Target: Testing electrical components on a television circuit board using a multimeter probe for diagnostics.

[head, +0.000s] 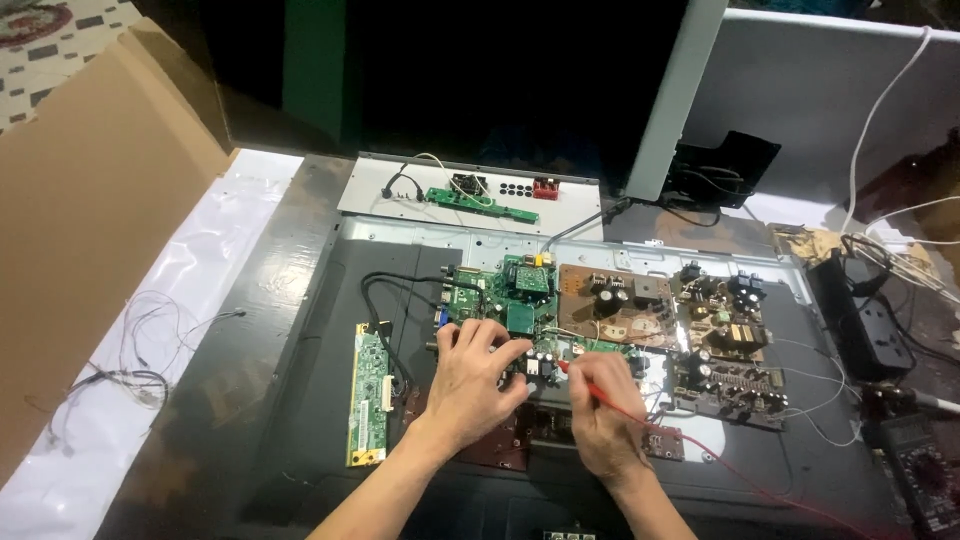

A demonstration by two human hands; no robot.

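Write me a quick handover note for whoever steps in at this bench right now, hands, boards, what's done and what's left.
Left hand: resting flat on the green main board, fingers spread, holding nothing.
Right hand: pinching a red test probe, tip down on the board beside the left hand; its red lead trails right toward the multimeter.
Brown power board lies right of the main board; narrow green board lies left.
Done: back panel open, boards exposed.
Left: probing in hand; the meter's reading is not legible.
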